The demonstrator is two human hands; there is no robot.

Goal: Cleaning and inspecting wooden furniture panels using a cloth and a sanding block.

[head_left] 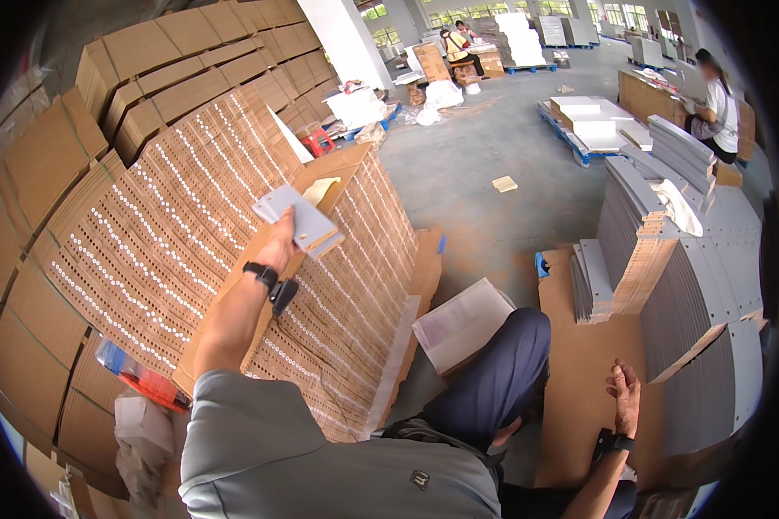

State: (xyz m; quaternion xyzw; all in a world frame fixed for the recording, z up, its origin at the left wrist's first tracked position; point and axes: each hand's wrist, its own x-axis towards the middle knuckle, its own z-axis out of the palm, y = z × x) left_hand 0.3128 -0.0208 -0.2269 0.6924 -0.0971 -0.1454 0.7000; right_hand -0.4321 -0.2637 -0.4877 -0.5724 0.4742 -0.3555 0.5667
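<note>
The grey card pieces (296, 218) are a small bundle of flat, pale grey-blue rectangles with square corners, fanned slightly so that the edges of several show one under another. They sit raised above a big stack of brown cardboard sheets (173, 242), whose edges carry rows of small white marks, and over a loose brown cardboard sheet (320, 177) lying on top of that stack.

There are no boxes or bins near the hands; the goods lie in open piles. To the right, grey sheets stand on edge in leaning stacks (710, 294), with a shorter grey pile (590, 281) beside them on a flat brown cardboard sheet on the floor (580, 381). A white packet (463, 324) lies just beside the person's knee (515, 346).

The left hand (279, 246) is closed on the lower end of the grey card pieces, fingers wrapped under them. The right hand (625, 396) lies flat and spread, fingers loose, resting on the floor cardboard and holding nothing.
</note>
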